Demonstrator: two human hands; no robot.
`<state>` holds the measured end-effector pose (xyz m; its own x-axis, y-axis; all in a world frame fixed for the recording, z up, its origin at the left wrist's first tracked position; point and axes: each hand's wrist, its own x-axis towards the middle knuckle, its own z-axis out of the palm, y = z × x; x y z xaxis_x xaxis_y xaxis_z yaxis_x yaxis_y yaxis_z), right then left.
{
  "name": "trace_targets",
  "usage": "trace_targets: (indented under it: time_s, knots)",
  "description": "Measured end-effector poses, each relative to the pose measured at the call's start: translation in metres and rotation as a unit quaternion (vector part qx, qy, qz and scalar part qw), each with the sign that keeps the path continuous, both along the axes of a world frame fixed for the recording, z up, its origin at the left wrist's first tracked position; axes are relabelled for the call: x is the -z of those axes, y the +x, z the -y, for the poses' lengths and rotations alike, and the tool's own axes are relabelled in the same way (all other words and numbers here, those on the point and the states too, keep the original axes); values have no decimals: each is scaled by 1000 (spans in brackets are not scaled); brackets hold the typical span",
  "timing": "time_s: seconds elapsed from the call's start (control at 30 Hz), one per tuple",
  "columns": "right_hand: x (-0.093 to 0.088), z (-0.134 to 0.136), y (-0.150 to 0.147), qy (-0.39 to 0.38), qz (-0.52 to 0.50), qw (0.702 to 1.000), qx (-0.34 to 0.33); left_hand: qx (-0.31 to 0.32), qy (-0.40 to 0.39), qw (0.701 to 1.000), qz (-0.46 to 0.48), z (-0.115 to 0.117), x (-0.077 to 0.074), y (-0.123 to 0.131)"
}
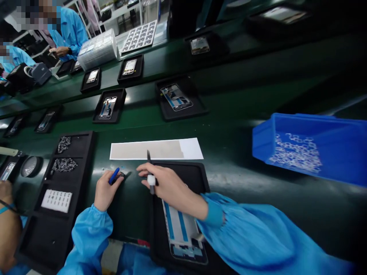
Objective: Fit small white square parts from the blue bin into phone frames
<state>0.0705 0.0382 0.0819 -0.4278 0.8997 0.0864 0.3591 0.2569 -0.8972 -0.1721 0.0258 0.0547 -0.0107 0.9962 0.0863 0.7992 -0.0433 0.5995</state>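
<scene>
My left hand (106,189) is closed in a pinch on a short blue tool (114,176), its exact kind unclear. At those fingertips is a small black part (121,175), too small to name. My right hand (169,185) grips a thin dark pointed tool (148,156) with a white band round it. Under my right forearm lies a phone frame (180,229) with blue strips, partly hidden, in a black tray (157,244). Just beyond both hands rests a white sheet (193,149) with a beige strip on it.
A compartmented black tray (86,164) at left holds small black parts and a white card. On the right stands a blue bin (344,149) with many white pieces. Trays with phone frames (176,97) line the green conveyor. Co-workers (69,30) sit at far left; another person's arm (10,229) is near left.
</scene>
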Motion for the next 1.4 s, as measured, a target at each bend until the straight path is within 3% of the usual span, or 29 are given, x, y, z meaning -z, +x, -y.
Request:
trace_targets:
  time_s: [0.27,0.73,0.83,0.93,1.03,1.13,1.23,1.33,1.4]
  knots:
    - [16,-16,-49,-72,-101,992,-2,42,43,997,56,5,-1,3]
    - [25,-19,-51,-101,-198,975,3,66,53,996,36,6,1,2]
    - [21,-20,-43,-193,-283,939,-1,49,51,997,9,4,2,-1]
    - [14,-18,-28,-306,-376,874,-8,30,47,998,-15,2,1,-6]
    - [8,-10,-9,-363,-443,820,4,1,85,996,-23,4,-7,-7]
    - [5,2,8,-356,-471,807,26,-51,208,975,64,11,-23,5]
    - [2,16,18,-312,-477,820,48,-98,294,919,244,18,-43,35]
    - [1,31,20,-263,-460,846,62,-82,225,890,388,24,-57,72]
    - [1,40,20,-236,-443,863,61,-58,173,884,430,26,-57,90]
